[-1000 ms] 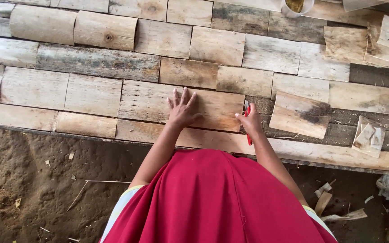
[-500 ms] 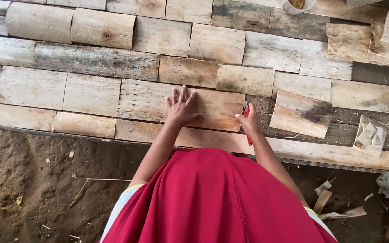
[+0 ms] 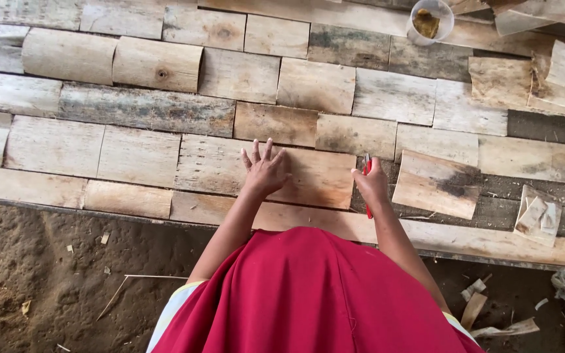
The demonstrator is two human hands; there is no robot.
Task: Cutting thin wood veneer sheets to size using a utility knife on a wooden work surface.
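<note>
My left hand [image 3: 265, 169] lies flat, fingers spread, on a pale wooden board [image 3: 308, 178] in a wall of laid plank pieces. My right hand [image 3: 372, 184] is at that board's right end, closed around a thin red tool [image 3: 367, 171] that looks like a pencil or marker, its tip at the board's edge. A loose tilted board [image 3: 436, 184] sits just right of my right hand. My red garment [image 3: 308, 294] fills the lower middle of the view.
Rows of short weathered planks [image 3: 158, 65] cover the surface. A clear plastic cup [image 3: 428, 21] with brownish contents stands at the top right. Small wood offcuts [image 3: 536, 216] lie at the right. Sandy ground [image 3: 47, 274] with wood chips is at the lower left.
The view has shifted slightly. Both hands stay on the same board, with the left hand's fingers a little more spread.
</note>
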